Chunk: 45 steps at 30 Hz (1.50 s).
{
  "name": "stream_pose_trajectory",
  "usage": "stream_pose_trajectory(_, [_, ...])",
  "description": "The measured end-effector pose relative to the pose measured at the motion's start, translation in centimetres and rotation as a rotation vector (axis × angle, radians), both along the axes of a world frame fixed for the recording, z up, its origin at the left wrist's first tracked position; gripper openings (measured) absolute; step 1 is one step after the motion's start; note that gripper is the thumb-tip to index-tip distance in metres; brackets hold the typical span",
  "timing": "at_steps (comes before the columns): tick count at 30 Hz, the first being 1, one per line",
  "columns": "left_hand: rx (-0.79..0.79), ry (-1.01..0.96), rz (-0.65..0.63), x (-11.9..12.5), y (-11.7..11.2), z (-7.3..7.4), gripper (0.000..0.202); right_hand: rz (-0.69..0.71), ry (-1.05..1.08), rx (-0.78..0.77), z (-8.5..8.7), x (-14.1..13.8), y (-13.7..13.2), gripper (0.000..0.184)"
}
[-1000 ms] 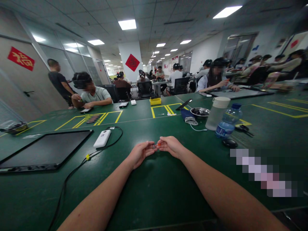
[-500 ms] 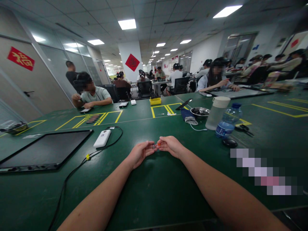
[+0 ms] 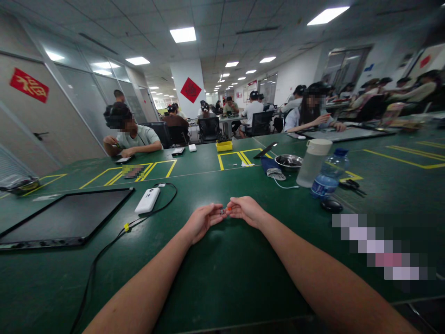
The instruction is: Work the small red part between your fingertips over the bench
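Just above the green table (image 3: 222,278), my two hands meet fingertip to fingertip in the middle of the view. My left hand (image 3: 205,221) is closed on a small dark-and-silver piece (image 3: 221,211) between thumb and fingers. In the fingertips of my right hand (image 3: 247,212) is a small orange piece (image 3: 229,208). The two pieces are close together; whether they touch I cannot tell. Both are too small for me to make out their kind, and fingers cover part of each.
To the left lie a white power bank (image 3: 148,200) with a black cable (image 3: 114,237) and a large black-framed panel (image 3: 66,215). On the right stand a frosted bottle (image 3: 313,164), a blue-capped water bottle (image 3: 329,176), a black mouse (image 3: 331,205) and a metal bowl (image 3: 289,161). Co-workers sit beyond.
My hands and the small pieces keep almost the same place. In the background at left, a standing person has moved to the right, behind the seated co-worker.
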State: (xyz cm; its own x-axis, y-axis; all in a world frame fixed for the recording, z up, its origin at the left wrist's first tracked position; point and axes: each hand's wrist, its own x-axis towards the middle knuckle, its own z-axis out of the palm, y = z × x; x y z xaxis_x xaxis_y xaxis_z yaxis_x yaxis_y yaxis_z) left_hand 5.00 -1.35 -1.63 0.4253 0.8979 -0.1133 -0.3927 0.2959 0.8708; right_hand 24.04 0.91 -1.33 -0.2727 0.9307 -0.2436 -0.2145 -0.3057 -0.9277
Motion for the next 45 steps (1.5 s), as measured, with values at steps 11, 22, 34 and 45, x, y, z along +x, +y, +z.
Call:
stream_pose_trajectory(11, [0.02,0.009,-0.013,-0.13,0.18,-0.27,0.035,0.008,0.004,0.006,-0.04,0.01,-0.02,0.028])
stream_pose_trajectory(22, [0.006,0.005,-0.008,-0.15,0.23,-0.37,0.034,0.022,0.015,0.014,-0.25,0.08,0.13,0.028])
stream_pose_trajectory(34, [0.01,0.017,-0.005,-0.08,0.06,-0.05,0.033,0.014,0.008,0.017,-0.13,-0.02,0.04,0.026])
stream_pose_trajectory(45, [0.021,0.015,-0.005,-0.12,0.02,-0.14,0.033,0.015,0.009,0.017,-0.18,0.05,0.11,0.027])
